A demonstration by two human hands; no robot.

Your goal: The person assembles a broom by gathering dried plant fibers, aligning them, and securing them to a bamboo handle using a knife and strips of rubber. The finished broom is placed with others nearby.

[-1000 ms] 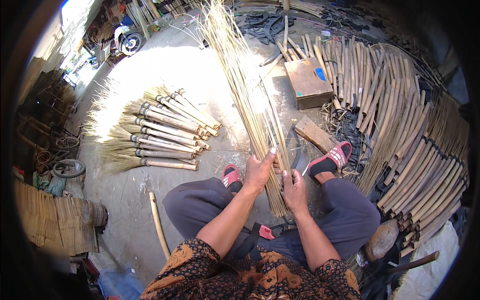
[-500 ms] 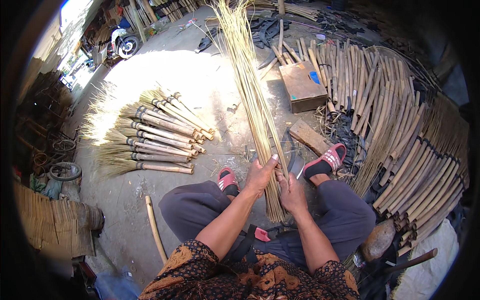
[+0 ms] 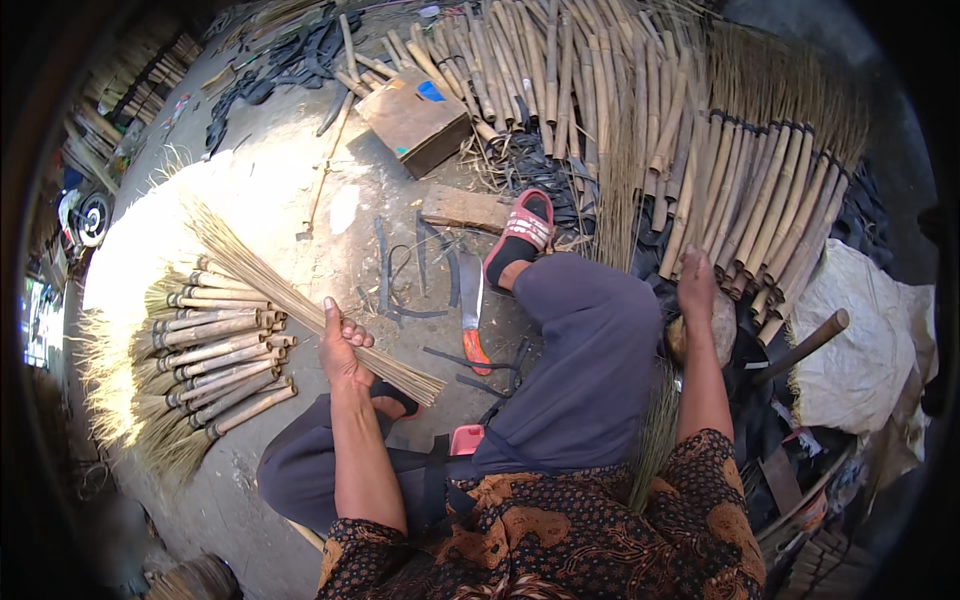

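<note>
My left hand is closed around a bundle of thin, straw-coloured broom sticks. The bundle slants from the upper left down across my wrist, its cut ends over my left shin. My right hand reaches out to the right, fingers curled, just above a rounded brown stone. It touches or nears the lower ends of the bamboo broom handles; what it grips is blurred. A knife with an orange handle lies on the ground between my legs, beside black rubber strips.
Several short brooms with bamboo handles lie in a row at the left. A cardboard box and a wooden block are ahead. Piled bamboo handles fill the far right. A white sack and a greenish stick bundle are at the right.
The view has swung right. My right hand has let go of the stick bundle and moved to the bamboo handles. My left hand keeps the bundle, now lowered and tilted left.
</note>
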